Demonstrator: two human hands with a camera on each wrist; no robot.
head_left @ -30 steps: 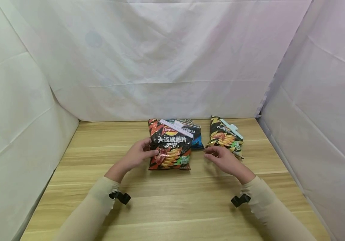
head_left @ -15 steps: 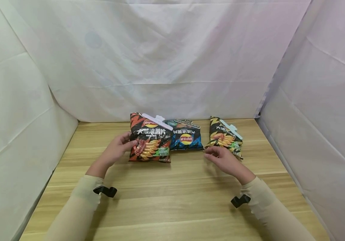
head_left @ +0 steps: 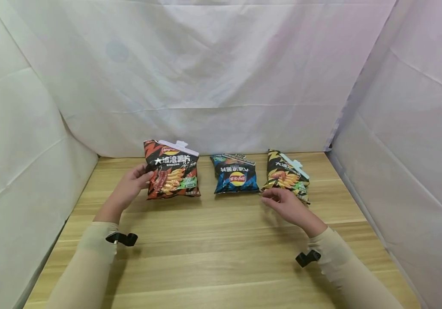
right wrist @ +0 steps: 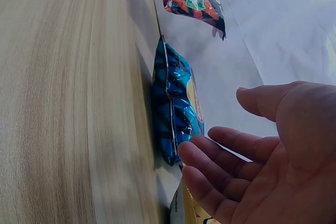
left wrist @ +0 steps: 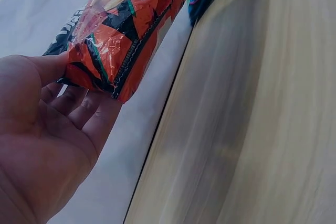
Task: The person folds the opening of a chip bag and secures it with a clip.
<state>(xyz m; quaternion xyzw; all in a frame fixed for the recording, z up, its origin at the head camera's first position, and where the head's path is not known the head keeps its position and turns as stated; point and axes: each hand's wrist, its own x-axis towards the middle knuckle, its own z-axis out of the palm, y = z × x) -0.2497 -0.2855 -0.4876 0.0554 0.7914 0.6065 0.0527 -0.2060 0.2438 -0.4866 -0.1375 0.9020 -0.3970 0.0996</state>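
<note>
My left hand grips the left edge of a red and black chip bag, thumb in front and fingers behind. A pale lilac clip spans the bag's top. In the left wrist view the bag hangs above the tabletop. My right hand is relaxed in front of a yellow and black chip bag that carries a light blue clip. Nothing lies between its thumb and fingers in the right wrist view. Between the hands a blue chip bag lies upside down, with a dark clip at its far edge.
The wooden table runs up to a white cloth backdrop behind the bags. White cloth walls stand on the left and right. A black strap mount sits on each wrist.
The left hand has carried the red chip bag leftward and toward the back, off the blue bag, which now shows whole. My right hand has stayed in place.
</note>
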